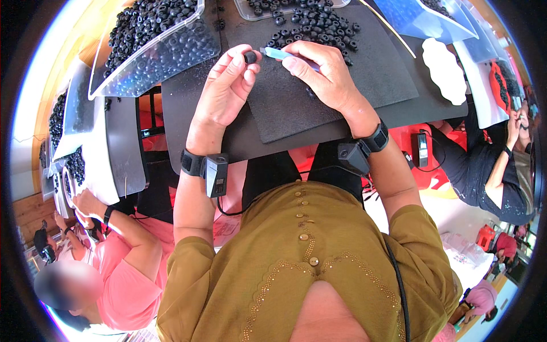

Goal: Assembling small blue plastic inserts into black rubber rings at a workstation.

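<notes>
Between the thumb and fingers of my left hand (224, 85) is a small black ring-like part (250, 57). My right hand (329, 74) grips a slim light-blue cutter (276, 53), its tip close to that part's right side. Whether the tip touches it I cannot tell. Both hands are above a dark mat (364, 85) on the table's near side. A loose heap of similar black parts (319, 28) lies on the mat just beyond my hands.
A clear bin (154, 62) full of black parts stands at the left, another clear tray (268, 12) at the back. A white scalloped piece (443, 71) lies at the right. Co-workers sit on both sides, one in pink (128, 268) at left, one in dark clothes (484, 176) at right.
</notes>
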`<act>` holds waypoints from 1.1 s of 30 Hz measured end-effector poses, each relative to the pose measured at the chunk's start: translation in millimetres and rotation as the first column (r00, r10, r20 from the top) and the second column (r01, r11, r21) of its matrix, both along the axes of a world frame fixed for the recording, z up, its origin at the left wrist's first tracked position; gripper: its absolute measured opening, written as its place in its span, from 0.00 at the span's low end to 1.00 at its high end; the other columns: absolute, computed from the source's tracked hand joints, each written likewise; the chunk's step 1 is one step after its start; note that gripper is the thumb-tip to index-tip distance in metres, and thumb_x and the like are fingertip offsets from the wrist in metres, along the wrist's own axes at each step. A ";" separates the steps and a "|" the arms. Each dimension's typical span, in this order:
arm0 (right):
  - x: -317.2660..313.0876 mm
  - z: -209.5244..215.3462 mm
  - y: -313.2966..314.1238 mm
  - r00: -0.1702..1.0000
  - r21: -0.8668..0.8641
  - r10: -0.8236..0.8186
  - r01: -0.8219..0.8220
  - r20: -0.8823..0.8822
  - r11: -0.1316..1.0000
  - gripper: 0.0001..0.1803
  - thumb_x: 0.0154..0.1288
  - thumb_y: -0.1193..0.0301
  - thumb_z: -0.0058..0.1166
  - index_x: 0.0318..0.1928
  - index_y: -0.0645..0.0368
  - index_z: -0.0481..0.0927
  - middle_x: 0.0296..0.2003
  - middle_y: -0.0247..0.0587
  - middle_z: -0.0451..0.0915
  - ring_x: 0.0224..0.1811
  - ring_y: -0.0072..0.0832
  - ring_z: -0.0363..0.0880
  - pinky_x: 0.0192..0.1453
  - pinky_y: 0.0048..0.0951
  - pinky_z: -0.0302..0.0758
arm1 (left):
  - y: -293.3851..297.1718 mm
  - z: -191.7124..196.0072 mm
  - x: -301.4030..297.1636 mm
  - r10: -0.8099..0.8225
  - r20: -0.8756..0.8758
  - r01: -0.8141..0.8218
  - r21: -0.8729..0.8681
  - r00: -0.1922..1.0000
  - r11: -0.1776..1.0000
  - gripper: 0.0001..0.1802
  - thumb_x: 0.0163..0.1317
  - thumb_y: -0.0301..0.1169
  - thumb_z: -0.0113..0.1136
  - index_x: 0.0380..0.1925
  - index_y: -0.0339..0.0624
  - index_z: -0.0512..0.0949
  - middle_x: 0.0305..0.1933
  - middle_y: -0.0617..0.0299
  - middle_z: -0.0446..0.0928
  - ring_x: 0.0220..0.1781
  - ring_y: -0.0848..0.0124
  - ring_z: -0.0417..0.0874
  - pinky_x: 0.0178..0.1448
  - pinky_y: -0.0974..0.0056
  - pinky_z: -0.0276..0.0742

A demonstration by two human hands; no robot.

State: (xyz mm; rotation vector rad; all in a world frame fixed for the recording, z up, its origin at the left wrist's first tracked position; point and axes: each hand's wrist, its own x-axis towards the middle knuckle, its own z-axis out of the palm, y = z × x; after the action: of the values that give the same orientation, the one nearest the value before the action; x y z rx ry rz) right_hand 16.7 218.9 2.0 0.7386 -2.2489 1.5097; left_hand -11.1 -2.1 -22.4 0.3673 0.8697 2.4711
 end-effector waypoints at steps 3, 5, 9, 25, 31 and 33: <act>0.5 -0.2 0.1 1.000 0.046 -0.006 0.007 -0.013 0.999 0.16 0.68 0.60 0.55 0.40 0.61 0.81 0.28 0.46 0.80 0.28 0.40 0.79 0.33 0.32 0.73 | -0.7 -1.8 0.6 0.009 0.001 -0.009 -0.008 1.000 1.000 0.15 0.69 0.26 0.55 0.55 0.39 0.73 0.51 0.55 0.75 0.45 0.73 0.75 0.48 0.76 0.80; -0.4 -4.8 -0.1 0.998 0.063 -0.013 0.017 -0.065 0.998 0.15 0.67 0.60 0.56 0.40 0.60 0.82 0.30 0.47 0.81 0.30 0.43 0.80 0.34 0.35 0.75 | 0.2 -1.7 0.3 -0.010 0.001 0.010 0.027 1.000 1.000 0.15 0.69 0.26 0.55 0.55 0.39 0.73 0.52 0.55 0.74 0.46 0.72 0.75 0.48 0.76 0.80; -2.2 -7.6 -0.1 0.989 0.100 -0.012 0.027 -0.145 0.995 0.15 0.66 0.59 0.57 0.40 0.60 0.82 0.31 0.47 0.81 0.32 0.45 0.81 0.35 0.37 0.75 | 1.3 -0.9 0.2 -0.029 -0.010 0.030 0.051 1.000 0.998 0.14 0.69 0.25 0.55 0.55 0.39 0.73 0.52 0.55 0.74 0.46 0.72 0.76 0.49 0.76 0.80; -1.4 -5.3 -1.0 0.988 0.159 -0.041 0.065 -0.152 0.985 0.14 0.66 0.59 0.57 0.39 0.58 0.83 0.29 0.45 0.81 0.31 0.45 0.80 0.33 0.38 0.75 | -0.6 -3.6 0.0 -0.042 0.011 0.042 0.024 0.999 0.999 0.13 0.70 0.26 0.53 0.53 0.38 0.73 0.49 0.56 0.75 0.46 0.72 0.76 0.49 0.76 0.80; -1.5 -6.0 -1.4 0.990 0.154 -0.056 0.076 -0.133 0.985 0.14 0.66 0.59 0.57 0.38 0.57 0.83 0.28 0.45 0.80 0.29 0.45 0.79 0.32 0.38 0.74 | -0.9 -4.0 -0.4 -0.045 0.009 0.045 0.017 0.999 0.999 0.12 0.70 0.26 0.54 0.52 0.38 0.74 0.46 0.58 0.76 0.45 0.72 0.75 0.48 0.76 0.80; -1.1 -5.7 -1.5 0.990 0.148 -0.059 0.077 -0.125 0.986 0.14 0.66 0.59 0.57 0.38 0.57 0.83 0.28 0.45 0.80 0.29 0.45 0.79 0.32 0.38 0.74 | -1.0 -5.0 -0.6 -0.044 -0.021 0.044 0.005 0.999 0.999 0.11 0.70 0.26 0.54 0.50 0.38 0.74 0.45 0.59 0.75 0.45 0.73 0.75 0.47 0.77 0.79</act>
State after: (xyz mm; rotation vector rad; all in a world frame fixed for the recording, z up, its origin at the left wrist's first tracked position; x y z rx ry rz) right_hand 15.6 217.4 -3.7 0.7662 -2.2926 1.2387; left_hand -11.7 -3.1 -27.4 0.4112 0.8540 2.4337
